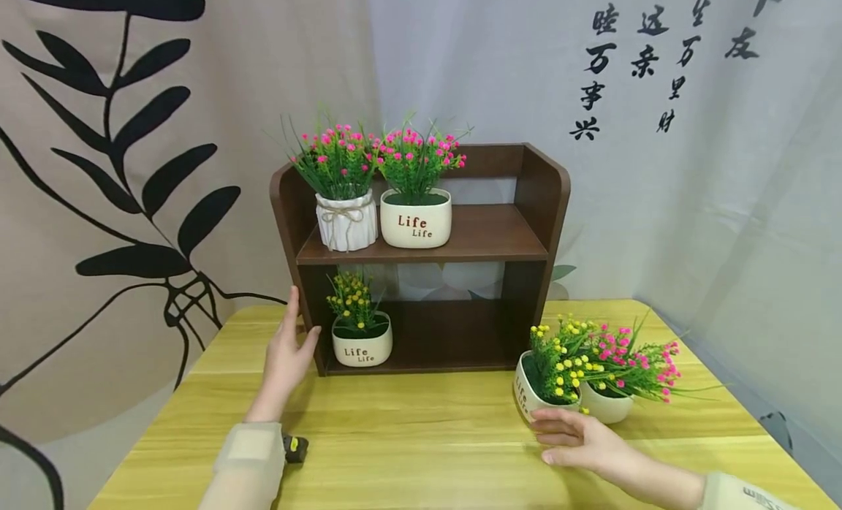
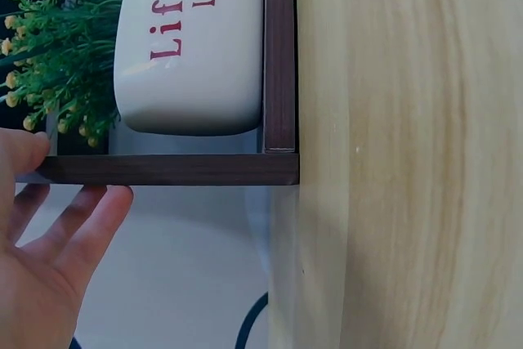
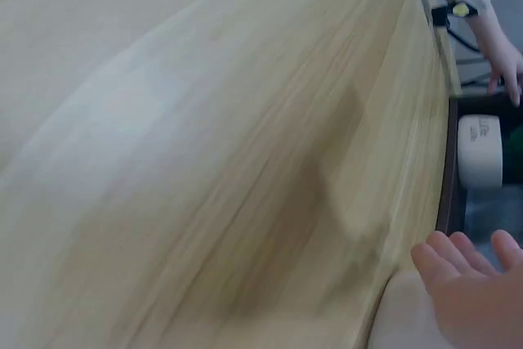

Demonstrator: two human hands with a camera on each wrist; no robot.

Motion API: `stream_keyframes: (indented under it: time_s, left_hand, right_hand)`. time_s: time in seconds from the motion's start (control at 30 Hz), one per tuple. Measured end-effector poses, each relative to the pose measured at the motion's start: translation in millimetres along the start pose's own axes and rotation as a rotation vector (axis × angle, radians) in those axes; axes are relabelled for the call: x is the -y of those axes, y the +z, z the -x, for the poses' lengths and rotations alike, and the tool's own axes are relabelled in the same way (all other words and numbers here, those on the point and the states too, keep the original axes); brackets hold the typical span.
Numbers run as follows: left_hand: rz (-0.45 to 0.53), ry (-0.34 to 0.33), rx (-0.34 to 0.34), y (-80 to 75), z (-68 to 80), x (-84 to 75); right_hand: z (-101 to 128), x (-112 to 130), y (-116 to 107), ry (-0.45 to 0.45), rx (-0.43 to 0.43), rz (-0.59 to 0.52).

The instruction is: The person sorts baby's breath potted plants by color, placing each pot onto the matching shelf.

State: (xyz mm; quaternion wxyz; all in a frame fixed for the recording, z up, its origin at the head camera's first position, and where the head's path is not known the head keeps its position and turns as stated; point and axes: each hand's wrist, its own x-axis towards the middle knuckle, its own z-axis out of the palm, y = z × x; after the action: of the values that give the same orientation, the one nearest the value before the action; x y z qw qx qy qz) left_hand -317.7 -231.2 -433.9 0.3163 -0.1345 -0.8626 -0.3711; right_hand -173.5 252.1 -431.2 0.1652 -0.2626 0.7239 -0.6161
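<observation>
My left hand (image 1: 286, 360) is at the left side of a dark brown two-tier shelf (image 1: 421, 256), gripping its side panel (image 2: 163, 170) with the thumb on the inner side and fingers outside. Just inside, on the lower tier, stands a white "Life" pot of yellow flowers (image 1: 362, 347). My right hand (image 1: 588, 444) has its fingers extended in front of another white pot of yellow flowers (image 1: 526, 389) on the table; whether they touch is unclear. That pot tilts slightly. Behind it to the right is a white pot of pink flowers (image 1: 612, 405).
On the upper tier stand a white pleated pot with a twine bow (image 1: 346, 221) and a white "Life" pot (image 1: 416, 221), both with pink flowers. The shelf stands on a yellow wood-grain table (image 1: 408, 437). Behind hangs a printed curtain (image 1: 460, 64).
</observation>
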Motion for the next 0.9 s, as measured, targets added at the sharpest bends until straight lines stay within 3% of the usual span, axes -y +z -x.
stream_keyframes:
  time_s: [0.33, 0.47, 0.73, 0.9]
  left_hand:
    - [-0.025, 0.01, -0.023, 0.2, -1.1, -0.5]
    - [-0.045, 0.006, -0.022, 0.1, -0.3, -0.6]
    - [-0.026, 0.002, -0.012, -0.2, -1.7, -0.8]
    - [-0.042, -0.008, -0.005, -0.1, -1.4, 0.6]
  right_hand:
    - [22.0, -0.3, -22.4, 0.192, -0.326, 0.27]
    - [23.2, -0.2, -26.1, 0.272, -0.419, 0.346]
    - [8.6, -7.2, -18.5, 0.288, -0.393, 0.26]
    - [-4.4, -10.9, -10.9, 0.308, -0.447, 0.278]
